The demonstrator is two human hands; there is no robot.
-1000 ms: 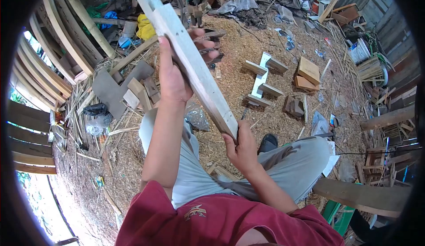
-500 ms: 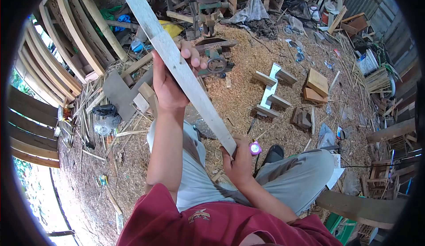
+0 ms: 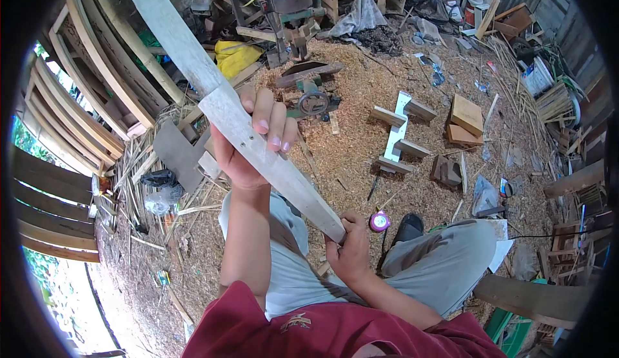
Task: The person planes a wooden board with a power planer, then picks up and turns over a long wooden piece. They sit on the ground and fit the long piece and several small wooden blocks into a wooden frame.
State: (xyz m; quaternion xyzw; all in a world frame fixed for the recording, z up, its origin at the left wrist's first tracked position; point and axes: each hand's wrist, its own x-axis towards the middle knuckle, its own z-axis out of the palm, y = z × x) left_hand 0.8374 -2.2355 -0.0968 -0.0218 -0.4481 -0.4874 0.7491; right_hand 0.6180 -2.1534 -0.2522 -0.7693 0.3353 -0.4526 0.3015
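Note:
A long pale wooden strip (image 3: 290, 183) slants across my view from the upper left down to my lap. It looks like two lengths meeting end over end at a step, with small dark holes below the joint. My left hand (image 3: 237, 170) supports it from beneath near that joint, thumb at the left side and fingers curled over the right edge. The strip's near end is pinched in my right hand (image 3: 352, 251). Beside that hand, on the ground, lies a round purple-and-white object (image 3: 379, 221), perhaps a tape measure.
Ahead on the sawdust lies a pale bar with wooden crosspieces (image 3: 396, 132). Wooden blocks (image 3: 465, 116) sit to its right. A metal machine with a handwheel (image 3: 313, 103) stands in front. Curved timber pieces (image 3: 106, 61) lean at left; a yellow sack (image 3: 235, 58) lies behind.
The strip's far end has swung left and the strip has turned a little, showing more of its joint. My left fingers have shifted and stretched across its edge. The view has moved slightly.

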